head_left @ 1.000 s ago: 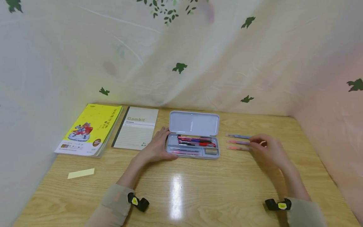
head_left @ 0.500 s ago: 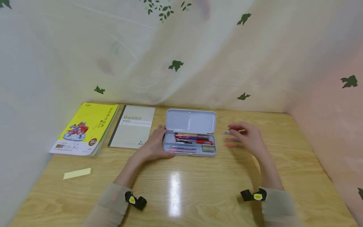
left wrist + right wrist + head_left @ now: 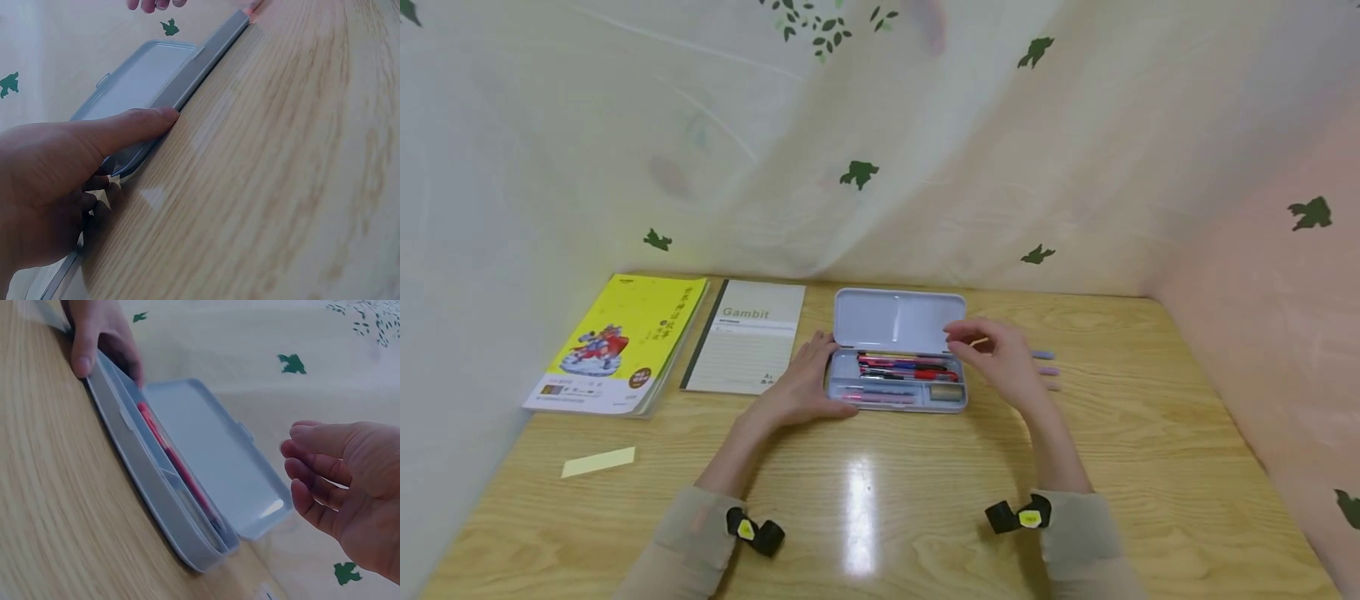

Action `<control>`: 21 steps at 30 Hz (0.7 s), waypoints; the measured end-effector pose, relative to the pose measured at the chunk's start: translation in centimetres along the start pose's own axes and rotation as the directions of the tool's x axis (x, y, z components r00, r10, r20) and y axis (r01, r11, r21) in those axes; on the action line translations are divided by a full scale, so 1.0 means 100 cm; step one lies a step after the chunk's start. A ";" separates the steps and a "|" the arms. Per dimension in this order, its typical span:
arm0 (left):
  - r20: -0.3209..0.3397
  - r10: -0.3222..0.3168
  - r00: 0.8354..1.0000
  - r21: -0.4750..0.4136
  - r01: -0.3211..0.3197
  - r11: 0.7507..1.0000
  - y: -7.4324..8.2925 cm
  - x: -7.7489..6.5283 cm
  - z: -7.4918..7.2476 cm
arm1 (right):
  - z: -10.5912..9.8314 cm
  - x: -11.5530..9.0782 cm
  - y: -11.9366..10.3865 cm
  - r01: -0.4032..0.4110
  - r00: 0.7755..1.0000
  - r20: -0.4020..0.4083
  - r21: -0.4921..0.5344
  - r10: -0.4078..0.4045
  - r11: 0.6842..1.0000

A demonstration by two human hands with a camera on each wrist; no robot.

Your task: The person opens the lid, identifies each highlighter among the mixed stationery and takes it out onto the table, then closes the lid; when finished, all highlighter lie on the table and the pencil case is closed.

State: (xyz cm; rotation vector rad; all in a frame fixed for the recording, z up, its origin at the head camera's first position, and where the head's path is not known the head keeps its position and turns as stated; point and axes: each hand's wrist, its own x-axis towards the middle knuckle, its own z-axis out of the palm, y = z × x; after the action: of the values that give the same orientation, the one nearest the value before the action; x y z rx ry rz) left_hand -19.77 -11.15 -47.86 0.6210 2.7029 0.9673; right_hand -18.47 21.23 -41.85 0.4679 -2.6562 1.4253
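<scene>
A pale blue pencil case (image 3: 867, 321) lies on the table with its lid raised. Red, blue and black pens (image 3: 906, 365) fill its back compartment; pink and blue ones (image 3: 880, 397) lie in front, beside a tan block (image 3: 945, 392). My left hand (image 3: 797, 390) holds the case's left end, thumb along the front wall (image 3: 165, 115). Over the right end hovers my right hand (image 3: 1000, 362), its fingers loosely bent with nothing between them in the right wrist view. Behind it, the ends of a blue pen (image 3: 1043, 354) and a purple pen (image 3: 1049, 371) show; a third is mostly hidden.
At the left lie a yellow book (image 3: 632, 325) and a Gambit notebook (image 3: 745, 346), the latter close to my left hand. A pale yellow strip (image 3: 598, 462) sits nearer the front. A patterned curtain (image 3: 925, 167) hangs behind the table (image 3: 880, 500).
My right hand has left the pens on the right and moved leftward to the case, partly covering those pens. The left hand stays on the case. The head view has shifted slightly.
</scene>
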 end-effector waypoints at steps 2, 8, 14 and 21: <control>-0.001 0.003 1.000 0.001 -0.003 1.000 0.000 0.000 0.000 | 0.008 0.001 -0.004 0.006 1.000 0.019 0.010 -0.006 1.000; -0.018 0.005 1.000 -0.009 -0.005 1.000 0.000 -0.002 -0.001 | 0.033 0.003 -0.009 0.030 0.991 0.134 0.014 -0.032 0.999; -0.016 0.012 1.000 -0.020 -0.013 1.000 -0.001 -0.001 0.000 | 0.045 -0.002 -0.012 0.033 0.977 0.210 0.006 -0.033 0.999; -0.017 0.008 1.000 -0.020 -0.008 1.000 0.000 -0.001 0.001 | 0.054 -0.003 -0.012 0.056 0.947 0.319 -0.043 -0.039 0.997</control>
State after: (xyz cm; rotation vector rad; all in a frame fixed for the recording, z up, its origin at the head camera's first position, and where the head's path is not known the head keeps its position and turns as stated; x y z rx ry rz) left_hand -19.66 -11.14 -47.89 0.6226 2.7041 1.0050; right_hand -17.42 16.23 -43.93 0.8155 -2.8940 1.3645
